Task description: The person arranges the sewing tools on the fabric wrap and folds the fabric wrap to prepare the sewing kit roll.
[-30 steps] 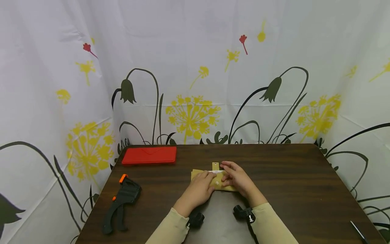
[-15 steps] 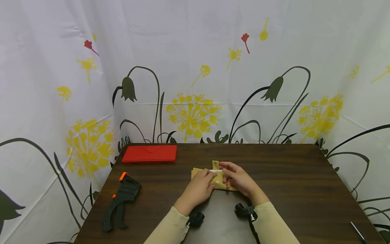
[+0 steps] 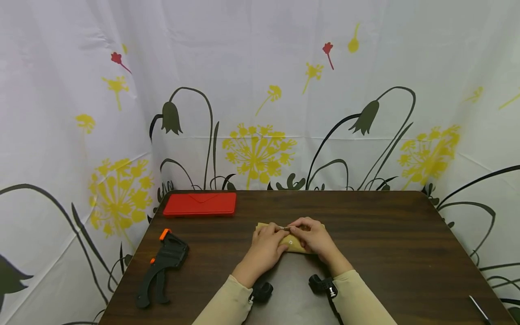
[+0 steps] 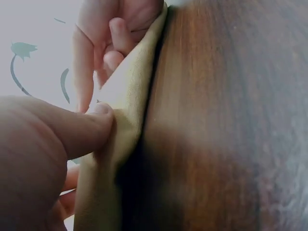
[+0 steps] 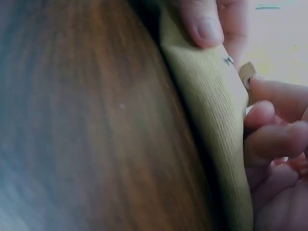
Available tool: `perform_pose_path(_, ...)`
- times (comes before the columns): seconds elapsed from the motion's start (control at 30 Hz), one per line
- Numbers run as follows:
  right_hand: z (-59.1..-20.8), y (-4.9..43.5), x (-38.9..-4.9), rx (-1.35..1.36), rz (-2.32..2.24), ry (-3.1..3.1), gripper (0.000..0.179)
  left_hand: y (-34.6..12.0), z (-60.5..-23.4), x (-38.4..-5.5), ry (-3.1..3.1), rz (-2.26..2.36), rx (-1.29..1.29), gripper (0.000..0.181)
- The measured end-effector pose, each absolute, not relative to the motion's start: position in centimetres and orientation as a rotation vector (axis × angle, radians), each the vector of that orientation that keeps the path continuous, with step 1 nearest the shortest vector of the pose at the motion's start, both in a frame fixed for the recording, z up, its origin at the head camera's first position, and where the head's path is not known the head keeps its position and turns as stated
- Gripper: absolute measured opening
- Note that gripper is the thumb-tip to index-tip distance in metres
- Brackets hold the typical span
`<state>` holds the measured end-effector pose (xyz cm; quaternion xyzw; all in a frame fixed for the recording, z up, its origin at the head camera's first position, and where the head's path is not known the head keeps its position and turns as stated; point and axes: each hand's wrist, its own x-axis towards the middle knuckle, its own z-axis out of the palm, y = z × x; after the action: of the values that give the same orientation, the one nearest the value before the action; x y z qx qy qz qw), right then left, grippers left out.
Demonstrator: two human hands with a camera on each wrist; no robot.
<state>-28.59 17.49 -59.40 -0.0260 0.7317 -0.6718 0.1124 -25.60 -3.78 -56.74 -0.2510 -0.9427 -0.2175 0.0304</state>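
A tan fabric pouch (image 3: 295, 245) with a metal snap on its front lies on the table before me. My left hand (image 3: 266, 246) grips its left part, thumb (image 4: 94, 127) on the front and fingers over the top. At the upper edge, my right hand (image 3: 314, 237) holds the small snap tab (image 5: 248, 74) between its fingers, bent toward the pouch. In the right wrist view, the front snap (image 5: 228, 61) shows close to the left thumb, apart from the tab. The pouch's back is hidden.
A red flat case (image 3: 200, 204) lies at the table's far left. Nearer on the left is a black clamp (image 3: 164, 266) with orange pads. A pen-like thin object (image 3: 480, 309) lies by the right edge. A grey sheet (image 3: 290, 289) lies under the forearms.
The tab stood upright beyond the pouch; my right fingers have taken hold of it and folded it down toward the front. The left hand has stayed nearly in place.
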Motion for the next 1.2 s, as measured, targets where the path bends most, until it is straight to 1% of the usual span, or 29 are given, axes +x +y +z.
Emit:
perform_pose_path(0.2,-59.6,17.9,-28.7,-0.073,-2.110,1.955,0.021,-3.9,-57.1,-25.7,-2.865,-0.727,-0.612,0.024)
perform_pose_path(0.4,-59.8,18.0,-28.9,-0.229,-2.079,2.070,0.017,-3.9,-57.2,-25.9,-2.861,-0.790,-0.512,0.020)
perform_pose_path(0.67,-59.7,18.4,-28.8,-0.308,-1.950,2.127,0.017,-3.9,-57.3,-26.0,-2.850,-0.800,-0.473,0.028)
perform_pose_path(0.83,-59.5,18.8,-28.8,-0.379,-1.877,2.148,0.012,-3.8,-57.5,-25.9,-2.797,-0.839,-0.453,0.025)
perform_pose_path(1.07,-59.4,19.0,-28.7,-0.540,-1.805,2.228,0.017,-3.7,-57.8,-26.3,-2.785,-0.859,-0.440,0.014)
perform_pose_path(1.2,-59.5,18.9,-28.7,-0.555,-1.792,2.280,0.010,-3.8,-58.0,-26.5,-2.745,-0.916,-0.429,0.010)
